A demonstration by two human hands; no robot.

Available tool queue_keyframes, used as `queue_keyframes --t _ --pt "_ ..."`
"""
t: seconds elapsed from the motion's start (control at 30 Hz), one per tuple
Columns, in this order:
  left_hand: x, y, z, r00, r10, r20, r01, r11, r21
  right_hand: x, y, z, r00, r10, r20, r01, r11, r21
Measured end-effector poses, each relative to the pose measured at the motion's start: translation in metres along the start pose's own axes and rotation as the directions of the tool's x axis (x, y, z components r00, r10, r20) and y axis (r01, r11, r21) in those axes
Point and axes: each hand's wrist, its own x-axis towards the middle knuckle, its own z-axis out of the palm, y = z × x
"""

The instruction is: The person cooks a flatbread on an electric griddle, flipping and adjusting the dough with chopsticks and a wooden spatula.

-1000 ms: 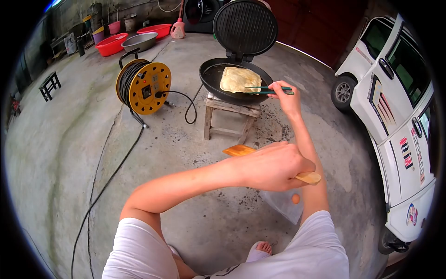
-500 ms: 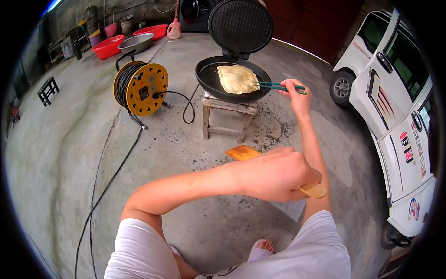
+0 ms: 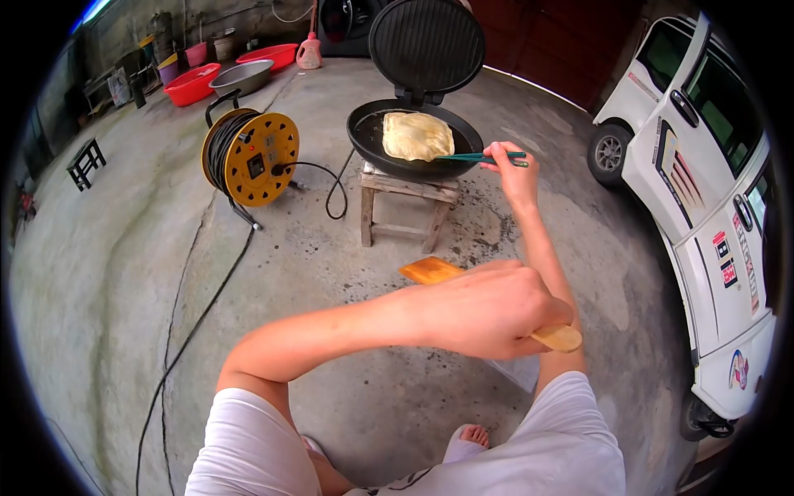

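A flat, golden-white piece of dough [image 3: 417, 136] lies in the round black pan [image 3: 364, 136], whose ridged lid [image 3: 427, 45] is raised. Green chopsticks [image 3: 467, 157] are held in my right hand [image 3: 514, 174]; their tips touch the dough's lower right edge. Closer to the camera, my left hand [image 3: 504, 310] is closed around a wooden spatula [image 3: 430, 270]. Its flat blade points left and its rounded handle end sticks out at the right. A whitish sheet-like thing shows partly beneath this hand.
The pan rests on a wooden stool [image 3: 405, 192]. Left of it stands a yellow cable reel [image 3: 263, 169], its black cable crossing the floor. Red basins [image 3: 193, 84] and a grey basin [image 3: 241, 78] are farther back. A white vehicle [image 3: 703, 231] stands at right.
My right hand and the chopsticks have moved left and slightly down. The dough has shifted a little left and up in the pan. My left hand is nearly unmoved.
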Motion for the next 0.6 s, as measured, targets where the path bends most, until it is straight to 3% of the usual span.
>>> queue_keyframes --t 0.23,0.43,0.6 --pt "-0.001 -0.004 0.002 1.0 -0.004 0.003 0.004 1.0 0.004 0.01 0.037 0.009 0.993 -0.088 -0.077 0.09 0.996 0.028" --pt "-0.005 -0.006 0.002 1.0 -0.001 -0.021 0.0 1.0 -0.01 0.008 0.028 0.0 0.994 -0.101 -0.044 0.084 0.95 -0.3" --pt "-0.004 -0.004 0.001 1.0 0.0 -0.01 0.0 1.0 -0.021 -0.001 0.014 -0.002 0.991 -0.132 -0.028 0.113 0.925 -0.362"
